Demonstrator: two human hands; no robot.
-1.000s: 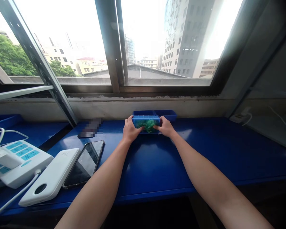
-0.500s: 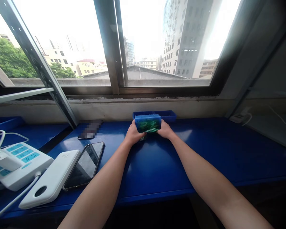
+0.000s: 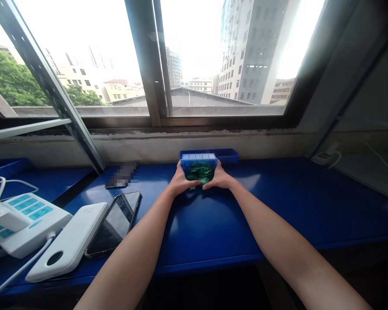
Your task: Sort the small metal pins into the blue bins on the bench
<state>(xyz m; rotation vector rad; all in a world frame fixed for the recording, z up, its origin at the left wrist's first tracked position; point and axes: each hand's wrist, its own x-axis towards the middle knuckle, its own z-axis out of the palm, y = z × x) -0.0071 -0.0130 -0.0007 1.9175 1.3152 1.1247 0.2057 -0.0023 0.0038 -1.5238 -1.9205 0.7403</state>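
Both hands are wrapped round a translucent blue plastic box (image 3: 198, 168) with a row of pale ribbed sections along its top edge and dark green contents showing through the side toward me. My left hand (image 3: 180, 181) grips its left side, and my right hand (image 3: 220, 177) grips its right side. The two thumbs lie across the lower front, their tips close together. Most of the other fingers are hidden by the box. Just behind it, against the wall, sits a shallow blue tray (image 3: 229, 156), partly covered by the box.
On the left of the blue table (image 3: 213, 241) lie a black phone (image 3: 116, 224), a white power bank (image 3: 69, 241) and a white power strip (image 3: 35, 219) with cables. A pixelated dark item (image 3: 122, 174) is farther back. A metal shelf post (image 3: 58, 94) rises at left.
The box has tipped, so its pale top sections and more of the green side now show. My right thumb has moved inward under the front, near the left thumb.
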